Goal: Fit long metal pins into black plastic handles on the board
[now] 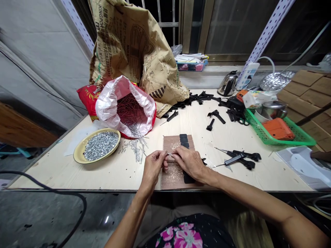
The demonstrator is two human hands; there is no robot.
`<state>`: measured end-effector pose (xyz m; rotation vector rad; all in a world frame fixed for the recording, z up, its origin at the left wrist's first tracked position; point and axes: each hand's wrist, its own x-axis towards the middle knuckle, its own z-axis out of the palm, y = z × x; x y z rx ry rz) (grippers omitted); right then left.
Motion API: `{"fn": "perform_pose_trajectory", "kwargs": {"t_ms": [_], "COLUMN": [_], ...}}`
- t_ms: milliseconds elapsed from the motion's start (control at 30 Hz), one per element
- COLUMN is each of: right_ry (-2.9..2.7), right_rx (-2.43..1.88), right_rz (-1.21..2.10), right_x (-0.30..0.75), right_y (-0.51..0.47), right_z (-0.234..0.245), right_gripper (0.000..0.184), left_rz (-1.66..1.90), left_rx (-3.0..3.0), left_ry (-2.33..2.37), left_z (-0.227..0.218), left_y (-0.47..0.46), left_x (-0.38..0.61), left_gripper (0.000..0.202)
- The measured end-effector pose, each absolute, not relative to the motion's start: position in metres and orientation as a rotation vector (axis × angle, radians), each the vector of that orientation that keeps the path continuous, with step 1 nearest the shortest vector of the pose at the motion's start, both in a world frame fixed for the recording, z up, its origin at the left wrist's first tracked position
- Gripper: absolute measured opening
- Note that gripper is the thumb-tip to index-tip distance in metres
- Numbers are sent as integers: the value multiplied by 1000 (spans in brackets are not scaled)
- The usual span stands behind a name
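My left hand (155, 166) and my right hand (190, 161) meet over a brown board (172, 181) at the table's front edge. A thin metal rod (169, 154) shows between their fingertips, and both hands pinch it. Black pads (183, 140) lie on the board, partly under my right hand. Just past that hand pokes the end of a black part (204, 161); whether the hand holds it is hidden. Left of the board lie loose metal rods (142, 151) and small metal bits (126, 146). Black-handled pieces with metal shafts (236, 158) rest to the right.
A yellow dish (77, 155) of small metal pieces stands left. Behind it, a red-and-white bag (108, 103) holds many thin rods, beside a big brown paper sack (155, 51). Black parts (199, 97) lie at the back. A green basket (261, 137) and a kettle (228, 84) stand right.
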<state>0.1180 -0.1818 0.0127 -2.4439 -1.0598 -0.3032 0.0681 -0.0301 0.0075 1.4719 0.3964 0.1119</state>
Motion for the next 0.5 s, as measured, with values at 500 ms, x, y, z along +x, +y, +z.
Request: {"fn": "perform_pose_trajectory", "kwargs": {"t_ms": [500], "right_ry": [-1041], "right_rx": [-2378], "right_rz": [-196], "right_x": [117], "right_y": [-195], "right_z": [5], "right_gripper": [19], "left_rz": [29], "left_rx": [1499], "left_ry": [382], "left_z": [14], "left_y": [-35], "left_x": [72], "left_gripper": [35]}}
